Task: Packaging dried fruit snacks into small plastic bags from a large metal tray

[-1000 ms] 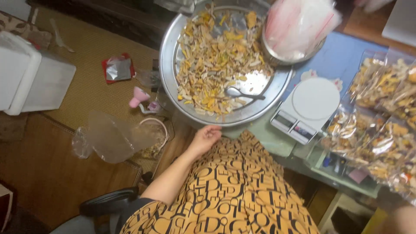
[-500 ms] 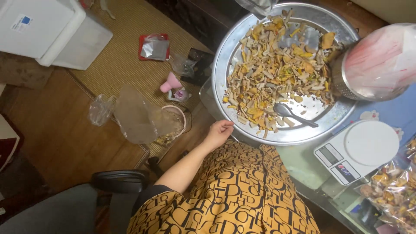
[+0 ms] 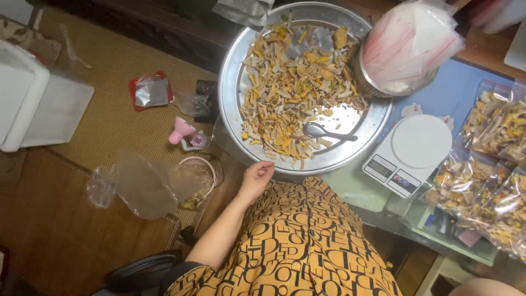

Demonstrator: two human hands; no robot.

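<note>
1. Head view, hands: the left hand (image 3: 256, 178) rests at the near rim of the wide round silver metal tray (image 3: 233, 115), its fingers loosely curled, so its grip is narrow and holds nothing. The right hand is out of frame, so its grip cannot be told.

2. Head view, the tray: it sits on the bench (image 3: 356, 189) and carries a loose heap of tan and yellow dried slices (image 3: 290, 87). A grey metal spoon (image 3: 326, 131) lies on the bare part of the tray, just beside the heap and apart from the hand.

3. Head view, around it: a white digital kitchen scale (image 3: 411, 153) stands right of the tray with its pan bare. Clear plastic bags filled with the same slices (image 3: 482, 175) lie further right. A steel bowl holding empty clear bags (image 3: 405, 49) overlaps the tray's far edge.

4. Judgement: this looks like a pause between portions; a next move would call for a firm hold on the spoon handle and an empty bag.
</note>
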